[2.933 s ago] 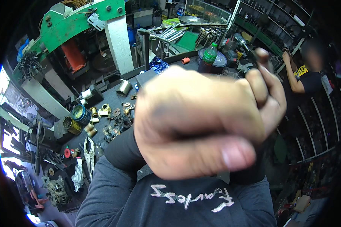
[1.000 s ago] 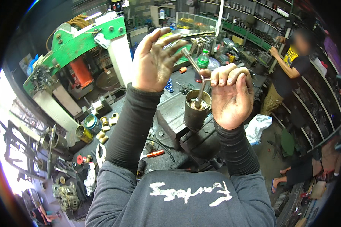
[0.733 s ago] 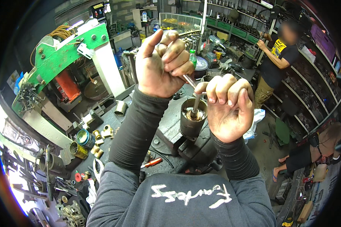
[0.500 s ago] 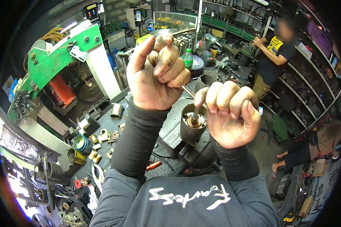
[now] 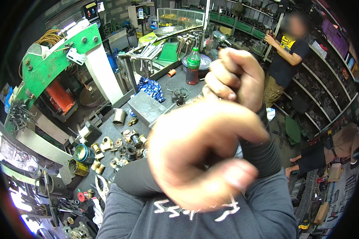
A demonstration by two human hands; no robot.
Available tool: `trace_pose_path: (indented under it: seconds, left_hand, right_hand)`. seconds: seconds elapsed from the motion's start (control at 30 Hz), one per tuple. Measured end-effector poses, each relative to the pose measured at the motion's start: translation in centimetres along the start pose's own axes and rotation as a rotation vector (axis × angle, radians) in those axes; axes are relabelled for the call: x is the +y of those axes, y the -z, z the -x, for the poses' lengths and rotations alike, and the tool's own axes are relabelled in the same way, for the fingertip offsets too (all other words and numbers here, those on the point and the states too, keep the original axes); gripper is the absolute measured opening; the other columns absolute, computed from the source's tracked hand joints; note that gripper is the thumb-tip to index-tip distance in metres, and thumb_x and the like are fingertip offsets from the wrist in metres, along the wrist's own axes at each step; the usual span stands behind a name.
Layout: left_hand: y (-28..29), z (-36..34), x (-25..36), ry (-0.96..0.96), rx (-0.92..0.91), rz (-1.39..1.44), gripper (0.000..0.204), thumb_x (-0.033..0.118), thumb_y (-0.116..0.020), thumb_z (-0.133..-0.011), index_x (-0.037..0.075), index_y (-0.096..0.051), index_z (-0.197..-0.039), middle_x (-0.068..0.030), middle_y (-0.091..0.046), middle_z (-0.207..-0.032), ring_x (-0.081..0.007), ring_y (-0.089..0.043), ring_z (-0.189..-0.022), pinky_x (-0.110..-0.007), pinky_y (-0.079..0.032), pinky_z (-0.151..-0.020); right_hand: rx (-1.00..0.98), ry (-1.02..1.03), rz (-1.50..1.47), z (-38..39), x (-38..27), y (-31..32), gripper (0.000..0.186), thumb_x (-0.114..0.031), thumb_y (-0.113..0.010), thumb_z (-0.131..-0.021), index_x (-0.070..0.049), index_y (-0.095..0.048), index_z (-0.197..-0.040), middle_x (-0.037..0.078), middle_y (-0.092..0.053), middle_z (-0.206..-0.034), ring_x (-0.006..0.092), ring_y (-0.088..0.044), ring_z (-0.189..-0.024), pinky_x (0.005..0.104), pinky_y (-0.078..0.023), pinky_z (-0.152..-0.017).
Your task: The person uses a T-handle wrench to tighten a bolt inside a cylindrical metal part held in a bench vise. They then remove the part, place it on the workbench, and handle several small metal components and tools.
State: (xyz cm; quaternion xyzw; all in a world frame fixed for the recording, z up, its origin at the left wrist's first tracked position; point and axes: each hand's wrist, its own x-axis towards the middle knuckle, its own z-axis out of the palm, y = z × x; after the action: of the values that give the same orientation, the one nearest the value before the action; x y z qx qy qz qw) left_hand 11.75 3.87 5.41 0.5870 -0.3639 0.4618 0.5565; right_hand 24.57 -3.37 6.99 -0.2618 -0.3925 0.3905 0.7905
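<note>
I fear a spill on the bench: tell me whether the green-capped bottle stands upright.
Upright. The bottle stands on its base on the workbench, green cap on top, dark liquid low inside.

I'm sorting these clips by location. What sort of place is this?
Probably a machine repair workshop: a green and white metal press stands at the left, small brass and steel fittings litter the dark grey workbench, and green wall shelves packed with metal parts run behind.

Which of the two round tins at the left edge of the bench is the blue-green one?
The upper tin, with the teal rim, nearer the brass fittings. The other tin just below it is yellowish gold.
</note>
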Motion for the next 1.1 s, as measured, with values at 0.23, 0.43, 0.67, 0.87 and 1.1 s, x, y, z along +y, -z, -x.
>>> trace_pose_path:
  seconds: [0.23, 0.43, 0.67, 0.87, 1.1]
  left_hand:
    - [-5.7, -1.0, -2.3, -0.203, -0.255, -0.618, 0.024, 0.023, -0.068, -0.063, 0.010, -0.053, -0.075, -0.0025, -0.048, -0.066, -0.0206, -0.048, -0.064, -0.033, -0.039, -0.055]
    - [-1.0, -0.9, -0.3, -0.470, -0.156, -0.559, 0.033, 0.022, -0.069, -0.066, 0.007, -0.059, -0.094, -0.0154, -0.053, -0.104, -0.0319, -0.054, -0.098, -0.046, -0.041, -0.086]
    - [5.0, 5.7, -3.4, 0.091, 0.461, -0.433, 0.051, 0.015, -0.069, -0.077, 0.004, -0.046, -0.121, -0.0148, -0.047, -0.117, -0.0269, -0.046, -0.112, -0.040, -0.037, -0.096]
    - [3.3, 5.2, -4.4, 0.571, -0.057, -0.261, 0.056, 0.016, -0.073, -0.079, -0.001, -0.047, -0.125, -0.0179, -0.047, -0.118, -0.0293, -0.048, -0.109, -0.037, -0.037, -0.096]
    - [3.5, 4.4, -5.9, 0.336, -0.092, -0.285, 0.020, 0.014, -0.072, -0.079, -0.002, -0.065, -0.089, -0.0155, -0.053, -0.112, -0.0281, -0.052, -0.103, -0.037, -0.042, -0.089]
  right_hand:
    - [-0.411, -0.523, 0.795, -4.2, -0.1, -4.1, 0.039, -0.028, -0.058, -0.094, -0.007, -0.049, -0.062, -0.002, -0.038, -0.049, 0.0078, -0.041, -0.038, 0.0292, -0.052, -0.047]
    - [-0.396, -0.325, 1.082, -3.4, -1.1, -2.7, 0.026, -0.027, -0.058, -0.094, -0.004, -0.059, -0.084, -0.002, -0.047, -0.060, 0.0064, -0.048, -0.051, 0.0221, -0.043, -0.051]
    - [-0.608, 0.016, 1.410, -3.7, -0.5, -2.4, 0.035, -0.035, -0.063, -0.088, -0.004, -0.054, -0.102, 0.006, -0.053, -0.083, 0.0130, -0.048, -0.075, 0.0276, -0.043, -0.068]
    - [-0.702, -0.003, 1.903, -3.0, -2.4, -4.1, 0.063, -0.043, -0.068, -0.082, 0.000, -0.044, -0.121, 0.022, -0.060, -0.096, 0.0360, -0.060, -0.093, 0.0393, -0.047, -0.081]
    - [-0.785, -0.292, 2.436, -0.6, -5.6, -8.9, 0.040, -0.028, -0.073, -0.074, 0.000, -0.055, -0.096, 0.017, -0.062, -0.077, 0.0354, -0.063, -0.078, 0.0421, -0.050, -0.069]
